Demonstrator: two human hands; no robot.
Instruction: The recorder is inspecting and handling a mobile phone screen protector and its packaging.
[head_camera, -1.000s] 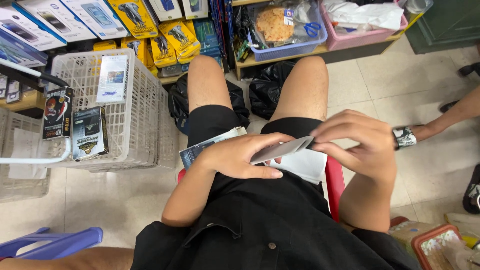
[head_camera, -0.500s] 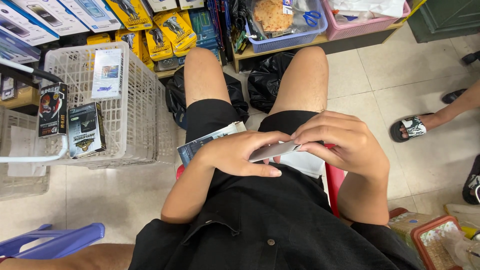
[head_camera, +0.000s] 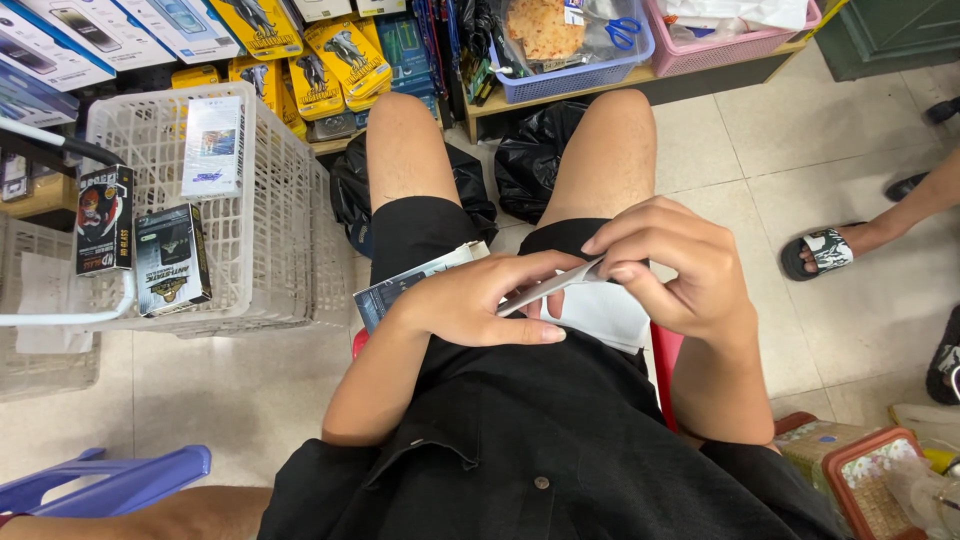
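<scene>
Over the lap, above black shorts (head_camera: 420, 235), both hands grasping 1 thin grey flat sheet (head_camera: 545, 290), left hand (head_camera: 480, 305) beneath, right hand (head_camera: 675, 270) pinching its edge, white backing (head_camera: 605, 315) not visibly peeled off.

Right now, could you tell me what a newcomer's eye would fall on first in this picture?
At the centre, the left hand and right hand together hold a thin grey flat item over the lap, with a flat printed box lying on the left thigh. To the left stands a white plastic basket with small boxed packages propped in it. Along the top, yellow packages hang beside a blue basket.
</scene>
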